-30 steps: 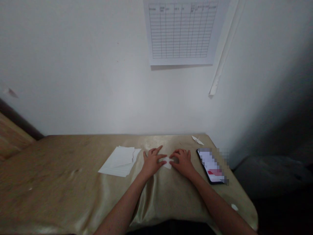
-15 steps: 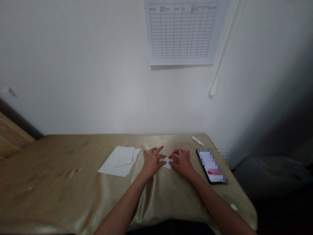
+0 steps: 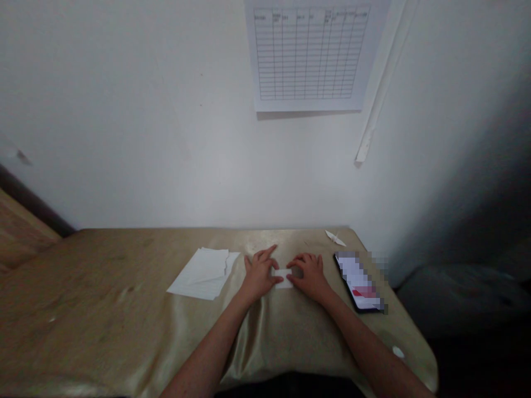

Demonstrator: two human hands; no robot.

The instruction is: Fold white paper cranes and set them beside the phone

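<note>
A small white piece of paper (image 3: 283, 279) lies on the table between my hands, its upper edge straight. My left hand (image 3: 260, 273) grips its left side between thumb and index finger, with another finger stretched out away from it. On the right side, the thumb and bent fingers of my right hand (image 3: 309, 273) close on the paper too. Parts of the paper are covered by my fingertips.
A stack of white paper sheets (image 3: 199, 273) lies left of my hands. To the right are a phone (image 3: 357, 281) with a blurred screen, a folded paper crane (image 3: 335, 238) and a small white scrap (image 3: 397, 352). A printed table sheet (image 3: 307, 55) hangs on the wall.
My hands have drawn slightly apart at the thumbs, and more of the small paper shows between them, now as a flat strip. Other things stay where they were.
</note>
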